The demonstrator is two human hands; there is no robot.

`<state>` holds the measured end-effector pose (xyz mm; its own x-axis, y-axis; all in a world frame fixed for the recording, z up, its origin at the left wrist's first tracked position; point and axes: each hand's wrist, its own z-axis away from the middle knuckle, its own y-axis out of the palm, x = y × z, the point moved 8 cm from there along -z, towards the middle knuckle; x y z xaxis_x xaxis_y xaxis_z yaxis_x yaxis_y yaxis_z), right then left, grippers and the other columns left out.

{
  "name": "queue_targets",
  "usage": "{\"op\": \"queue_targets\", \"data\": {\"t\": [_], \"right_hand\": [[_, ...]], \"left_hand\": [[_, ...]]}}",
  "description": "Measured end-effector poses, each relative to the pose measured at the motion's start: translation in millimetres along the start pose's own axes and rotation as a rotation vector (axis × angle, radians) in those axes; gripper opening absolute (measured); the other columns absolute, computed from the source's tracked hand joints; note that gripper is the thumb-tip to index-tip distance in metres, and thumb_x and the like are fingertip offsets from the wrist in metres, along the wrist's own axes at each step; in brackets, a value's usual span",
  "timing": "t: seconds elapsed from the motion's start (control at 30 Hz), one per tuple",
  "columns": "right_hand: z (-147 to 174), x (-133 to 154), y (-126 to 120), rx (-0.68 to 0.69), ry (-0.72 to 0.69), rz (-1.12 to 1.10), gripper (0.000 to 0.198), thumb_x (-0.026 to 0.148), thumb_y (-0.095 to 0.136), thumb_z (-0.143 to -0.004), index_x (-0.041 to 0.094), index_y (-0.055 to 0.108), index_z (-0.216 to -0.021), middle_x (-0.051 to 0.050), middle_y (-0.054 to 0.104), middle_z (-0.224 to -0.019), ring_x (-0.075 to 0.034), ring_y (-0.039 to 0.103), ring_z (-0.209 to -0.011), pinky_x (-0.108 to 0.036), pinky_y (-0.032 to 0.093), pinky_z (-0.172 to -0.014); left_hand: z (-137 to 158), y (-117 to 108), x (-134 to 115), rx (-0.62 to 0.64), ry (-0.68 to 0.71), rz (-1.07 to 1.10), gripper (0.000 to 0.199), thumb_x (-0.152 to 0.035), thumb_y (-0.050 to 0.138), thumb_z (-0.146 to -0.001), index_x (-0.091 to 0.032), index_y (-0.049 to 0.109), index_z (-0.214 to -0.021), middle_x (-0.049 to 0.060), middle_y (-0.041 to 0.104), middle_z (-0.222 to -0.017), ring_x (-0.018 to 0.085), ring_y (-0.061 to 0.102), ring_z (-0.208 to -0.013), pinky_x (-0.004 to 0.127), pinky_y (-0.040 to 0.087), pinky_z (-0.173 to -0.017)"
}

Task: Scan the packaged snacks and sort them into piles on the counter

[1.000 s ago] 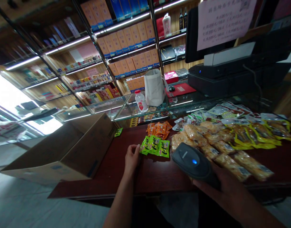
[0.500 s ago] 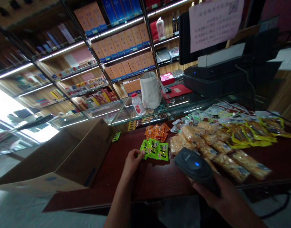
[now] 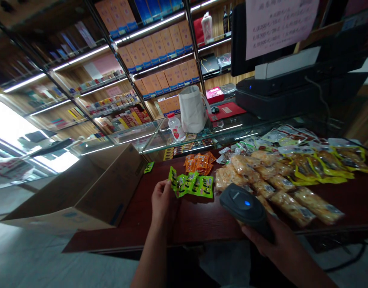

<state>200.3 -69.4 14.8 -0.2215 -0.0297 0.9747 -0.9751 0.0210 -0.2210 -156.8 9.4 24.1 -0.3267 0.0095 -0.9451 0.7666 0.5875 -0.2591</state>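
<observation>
My left hand (image 3: 161,200) pinches one small green snack packet (image 3: 173,177) by its edge, tilted up off the dark red counter. Several more green packets (image 3: 199,185) lie overlapped just to its right. Wrapped in my right hand (image 3: 271,236) is a dark barcode scanner (image 3: 243,206) with a lit blue light, its head pointing left over the counter. Orange packets (image 3: 199,163) are piled behind the green ones. Beside the scanner lies a heap of clear-wrapped tan snacks (image 3: 236,174). A single green packet (image 3: 148,167) rests apart, by the carton.
An open cardboard box (image 3: 91,192) stands at the left. Yellow-edged packs (image 3: 316,162) lie at the right. Behind are a glass case with a bottle (image 3: 176,128), a white bag (image 3: 192,110) and a black register (image 3: 280,94). Stocked shelves line the back.
My left hand has moved slightly left and raised one green packet from the others, which now lie more spread out. My right hand keeps the scanner in nearly the same place.
</observation>
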Motion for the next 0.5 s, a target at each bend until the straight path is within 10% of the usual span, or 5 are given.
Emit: {"op": "queue_targets", "data": {"t": [0.27,0.5], "right_hand": [[0,2,4,0.026,0.037,0.071,0.044,0.057,0.07,-0.076,0.022,0.078,-0.102,-0.003,0.077,-0.066,-0.031,0.076,-0.082,-0.037,0.061,-0.077],[3,8,17,0.1,-0.001,-0.007,0.043,0.053,0.07,-0.079,0.022,0.073,-0.109,-0.01,0.079,-0.114,-0.032,0.07,-0.11,-0.043,0.051,-0.103]], "left_hand": [[34,-2,-35,0.093,-0.077,0.221,0.041,-0.055,0.072,-0.075,-0.023,0.051,-0.091,-0.004,0.063,-0.079,0.012,0.06,-0.058,0.023,0.044,-0.052],[72,23,-45,0.308,-0.209,0.391,0.047,-0.046,0.084,-0.07,-0.018,0.054,-0.095,0.0,0.071,-0.076,0.014,0.069,-0.058,0.021,0.051,-0.052]]}}
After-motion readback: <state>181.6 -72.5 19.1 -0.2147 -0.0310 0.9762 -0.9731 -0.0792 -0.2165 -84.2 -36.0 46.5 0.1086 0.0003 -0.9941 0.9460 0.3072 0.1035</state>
